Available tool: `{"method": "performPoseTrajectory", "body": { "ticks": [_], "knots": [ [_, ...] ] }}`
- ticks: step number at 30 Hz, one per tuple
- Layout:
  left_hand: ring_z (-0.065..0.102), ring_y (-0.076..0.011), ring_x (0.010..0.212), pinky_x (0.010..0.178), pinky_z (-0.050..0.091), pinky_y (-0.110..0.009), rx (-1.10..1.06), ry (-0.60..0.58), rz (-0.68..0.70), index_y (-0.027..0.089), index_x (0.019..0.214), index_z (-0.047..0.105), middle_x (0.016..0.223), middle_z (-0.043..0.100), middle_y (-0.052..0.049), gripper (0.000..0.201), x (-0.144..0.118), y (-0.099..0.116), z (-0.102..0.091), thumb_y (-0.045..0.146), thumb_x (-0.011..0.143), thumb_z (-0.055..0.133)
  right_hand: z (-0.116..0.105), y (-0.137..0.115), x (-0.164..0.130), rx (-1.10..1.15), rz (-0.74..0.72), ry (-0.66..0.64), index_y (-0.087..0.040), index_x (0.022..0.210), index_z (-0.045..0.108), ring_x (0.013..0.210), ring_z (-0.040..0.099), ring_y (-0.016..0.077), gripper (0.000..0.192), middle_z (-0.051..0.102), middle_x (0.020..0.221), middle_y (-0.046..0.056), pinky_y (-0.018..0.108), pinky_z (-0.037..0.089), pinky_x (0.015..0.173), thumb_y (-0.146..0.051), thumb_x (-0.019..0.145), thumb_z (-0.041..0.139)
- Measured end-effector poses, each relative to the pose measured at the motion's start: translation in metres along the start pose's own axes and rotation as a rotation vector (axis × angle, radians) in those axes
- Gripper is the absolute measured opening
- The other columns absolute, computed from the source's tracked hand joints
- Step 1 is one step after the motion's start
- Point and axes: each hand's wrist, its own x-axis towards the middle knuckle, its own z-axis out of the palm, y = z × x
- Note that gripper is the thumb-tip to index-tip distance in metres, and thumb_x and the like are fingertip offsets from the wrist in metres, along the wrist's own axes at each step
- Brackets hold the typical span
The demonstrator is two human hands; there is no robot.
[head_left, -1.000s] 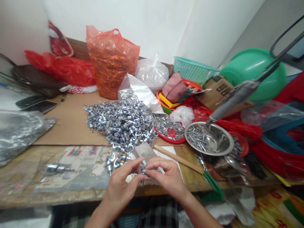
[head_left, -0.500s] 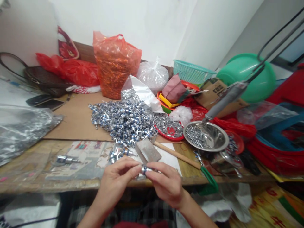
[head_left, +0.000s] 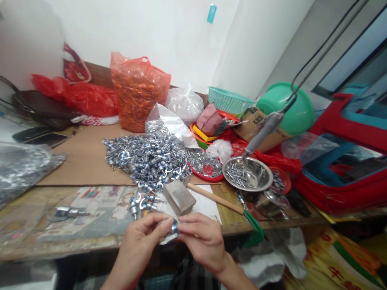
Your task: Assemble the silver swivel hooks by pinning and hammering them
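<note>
Above the table's front edge, my left hand (head_left: 143,237) and my right hand (head_left: 204,241) meet, fingertips pinched on one small metal hook bolt (head_left: 174,227) with a blue ring. Its ends are mostly hidden by the fingers. A pale curved metal piece shows just below it. Right behind the hands lies a grey metal block (head_left: 180,196). Several similar hook bolts (head_left: 145,203) lie loose to its left. Farther back spreads a large pile of blue-ringed hook bolts (head_left: 148,157).
A wooden handle (head_left: 216,196) with a green grip end lies right of the block. Beyond it are a steel bowl (head_left: 269,179) of metal pins and a red plate (head_left: 208,177) of small metal parts. An orange bag (head_left: 139,92) stands at the back; a clear bag (head_left: 27,165) lies left.
The view has swung to the right, so the table contents appear shifted left. Both hands still hold the hook bolt, which has turned between the fingers; the pale curved piece now shows below it.
</note>
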Motion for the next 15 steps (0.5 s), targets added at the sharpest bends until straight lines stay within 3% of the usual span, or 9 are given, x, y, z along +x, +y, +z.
{"method": "performPoseTrajectory", "body": {
  "ticks": [5,9,11,13,14,15],
  "knots": [
    [0.06,-0.0199,0.088,0.076,0.049,-0.027,-0.24,0.044,-0.096,0.018,0.113,0.047,0.088,0.067,-0.004,0.062,0.002,-0.014,0.008,0.034,0.058,0.072,0.008,0.003,-0.008,-0.009,0.212,0.033,-0.016,0.075,0.071,0.063,0.063,0.0148,0.01,0.068,0.07,0.007,0.021,0.051,0.056,-0.013,0.065,0.069],
    [0.061,-0.0191,0.083,0.074,0.049,-0.027,-0.259,0.07,-0.112,0.018,0.12,0.038,0.081,0.064,-0.002,0.073,0.013,-0.02,0.01,0.034,0.058,0.072,-0.008,0.021,0.001,-0.032,0.286,-0.125,-0.018,0.079,0.071,0.068,0.064,0.0139,0.011,0.069,0.075,0.005,0.022,0.051,0.063,-0.017,0.071,0.064],
    [0.061,-0.0192,0.082,0.073,0.049,-0.029,-0.277,0.056,-0.127,0.021,0.12,0.037,0.081,0.063,-0.002,0.071,0.022,-0.019,0.01,0.034,0.059,0.071,-0.028,0.044,0.019,-0.204,0.276,-0.15,-0.019,0.086,0.069,0.08,0.063,0.0146,0.015,0.069,0.086,0.005,0.025,0.05,0.074,-0.018,0.077,0.058],
    [0.062,-0.0189,0.079,0.073,0.049,-0.03,-0.292,0.029,-0.135,0.023,0.12,0.036,0.08,0.062,0.0,0.07,0.032,-0.018,0.009,0.033,0.06,0.071,-0.053,0.077,0.045,-0.562,0.324,-0.124,-0.017,0.097,0.065,0.095,0.058,0.0143,0.023,0.065,0.101,0.007,0.027,0.045,0.084,-0.016,0.084,0.046],
    [0.062,-0.0187,0.077,0.072,0.048,-0.03,-0.297,0.012,-0.139,0.023,0.119,0.036,0.078,0.061,0.0,0.07,0.037,-0.017,0.009,0.033,0.06,0.071,-0.065,0.095,0.058,-0.782,0.393,-0.205,-0.018,0.105,0.061,0.103,0.055,0.0132,0.03,0.061,0.11,0.006,0.026,0.042,0.088,-0.013,0.086,0.039],
    [0.062,-0.0186,0.075,0.07,0.048,-0.03,-0.3,-0.01,-0.144,0.023,0.119,0.035,0.077,0.061,0.001,0.069,0.041,-0.017,0.009,0.034,0.06,0.071,-0.075,0.113,0.07,-0.842,0.427,-0.241,-0.016,0.109,0.058,0.106,0.053,0.0145,0.033,0.059,0.114,0.008,0.027,0.04,0.09,-0.009,0.085,0.037]
  ]
}}
